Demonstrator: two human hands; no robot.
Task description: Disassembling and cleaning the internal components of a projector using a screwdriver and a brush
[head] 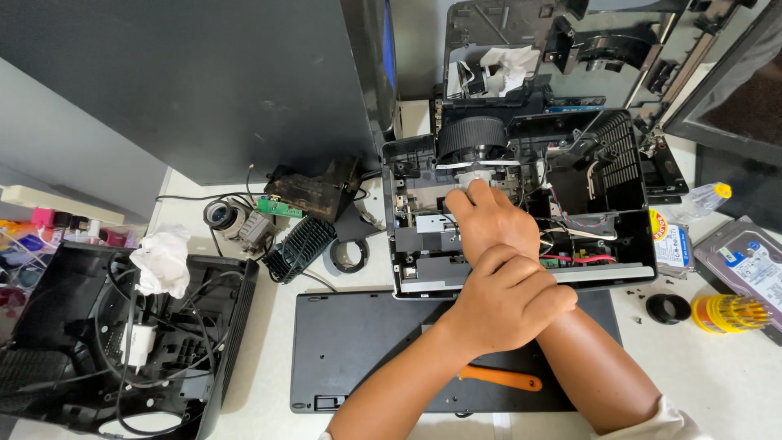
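Head view, item by item. Opened black projector chassis [521, 204] on the white desk [717, 383], lens ring [472, 140] at its far edge, red and white wires at its right. Right hand [489, 220] reaches into the chassis, fingers curled down onto the metal parts below the lens ring; whether it grips anything cannot be told. Left hand [509, 297] clasped around the right wrist (forearms crossed). Orange-handled tool [498, 378] lies on a flat black panel [366, 350] beneath the arms. Right of the chassis: black ring [668, 308], yellow bit holder [729, 314], hard drive [749, 265]. Left: second open black casing [122, 342] with cables and a crumpled white tissue [163, 259], a loose lens assembly [224, 216], a black vent grille [300, 247].
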